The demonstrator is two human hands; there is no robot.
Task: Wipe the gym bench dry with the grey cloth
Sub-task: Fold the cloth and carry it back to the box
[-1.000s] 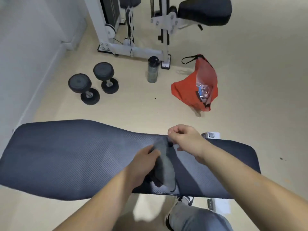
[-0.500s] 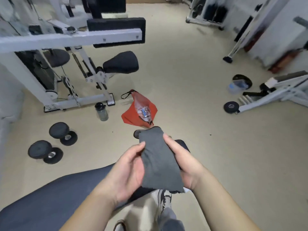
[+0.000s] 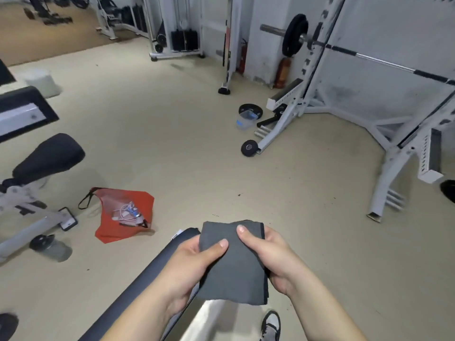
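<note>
Two hands, one cloth: both hands hold the same folded item, raised clear of the desk.
Floor (image 3: 197,148): beige, fills most of the view.
Squat rack (image 3: 384,134): white frame, right side, carrying a barbell (image 3: 384,61) with a black plate at its near end.
Desk (image 3: 147,274): dark padded gym bench, running from lower left up to a rounded end just beside the left hand; only its far portion is in view.
Leg machine (image 3: 37,173): white frame with black roller pad, left edge.
Red bag (image 3: 123,215): flat on the floor, left of the desk end, cables showing through its clear panel.
Grey cloth (image 3: 234,267): folded into a rectangle of several layers — held in the air above the desk end and the floor, not touching the pad.
Left hand (image 3: 189,269): closed on the cloth's left edge, thumb on top, fingers underneath.
Right hand (image 3: 273,257): closed on the cloth's right edge, thumb pressed on the upper face, fingers behind.
Water bottle (image 3: 50,247): lying near the leg machine's foot, blurred.
Clear container (image 3: 245,120): on the floor by the rack base, next to a small black plate.
Shoe (image 3: 270,326): grey and white — bottom edge, below the cloth.
</note>
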